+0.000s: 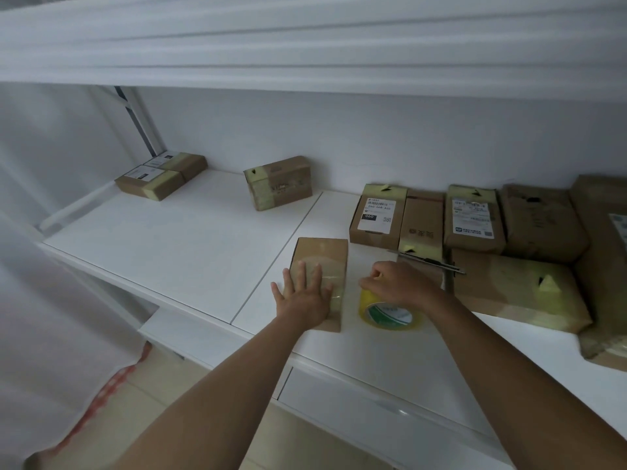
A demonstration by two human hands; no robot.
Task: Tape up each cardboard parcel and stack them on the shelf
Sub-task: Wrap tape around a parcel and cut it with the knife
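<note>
Here, left hand (pixel 304 293) flat on parcel (pixel 322 266); right hand (pixel 400 283) gripping half-hidden tape roll (pixel 386 313).

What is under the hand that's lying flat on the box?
The left hand presses flat on a small cardboard parcel with clear tape across its top. The part of the parcel beneath the palm is covered, so whatever is there cannot be seen.

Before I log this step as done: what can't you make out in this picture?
Head view only:
- Tape roll: the right hand covers its top, so the free end is hidden.
- Parcel top seam: under the flat left hand.
- Label print: too small to read.
- Rightmost box: cut off by the frame edge.
</note>
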